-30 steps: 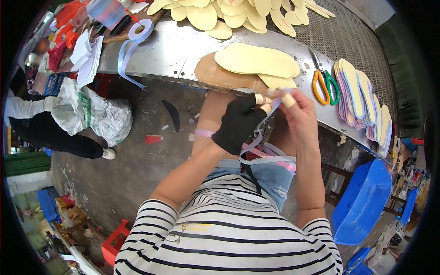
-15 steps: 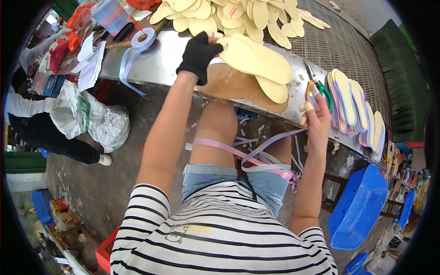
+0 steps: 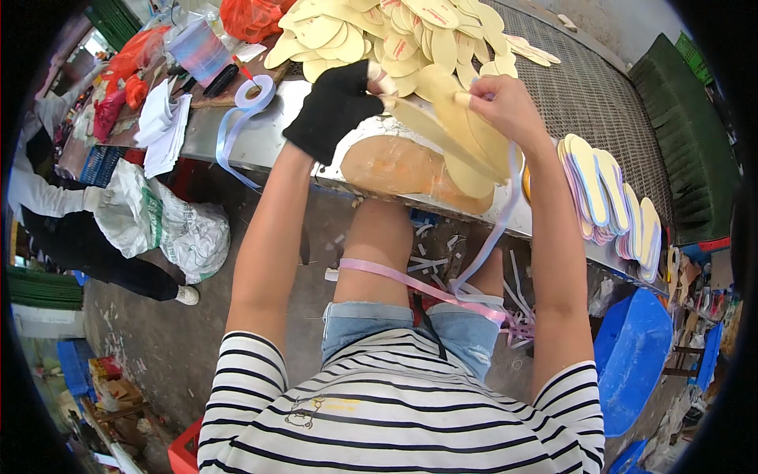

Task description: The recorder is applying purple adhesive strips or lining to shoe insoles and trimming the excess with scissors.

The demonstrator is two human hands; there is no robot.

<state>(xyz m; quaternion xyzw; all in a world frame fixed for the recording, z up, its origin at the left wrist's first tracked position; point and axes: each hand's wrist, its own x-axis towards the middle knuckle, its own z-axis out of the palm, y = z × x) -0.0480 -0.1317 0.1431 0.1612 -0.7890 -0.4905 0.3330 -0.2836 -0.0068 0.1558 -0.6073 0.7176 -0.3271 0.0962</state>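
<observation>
My left hand (image 3: pixel 335 114), in a black fingerless glove, is closed on the end of a pale yellow insole (image 3: pixel 450 142), which is tilted up over the bench edge. My right hand (image 3: pixel 505 110) is pinched closed beside the insole's upper edge. A lavender-blue ribbon (image 3: pixel 496 229) hangs from it, past the forearm and down to my lap. Another yellow insole (image 3: pixel 471 175) lies below the held one, near a brown oval patch (image 3: pixel 387 170) on the metal bench top. A pink ribbon (image 3: pixel 395 276) crosses my thighs.
A heap of yellow insoles (image 3: pixel 395 39) covers the far bench. Edged insoles (image 3: pixel 604 182) stand in rows at right. A ribbon roll (image 3: pixel 255 93) and papers (image 3: pixel 162 130) lie at left. A blue tub (image 3: pixel 632 359) stands lower right. Another person's gloved hand (image 3: pixel 96 197) touches a white sack (image 3: pixel 174 217).
My right hand has risen from near the scissors to the insole, bringing the ribbon up with it. The insole has tipped onto its edge. My forearm now mostly covers the scissors.
</observation>
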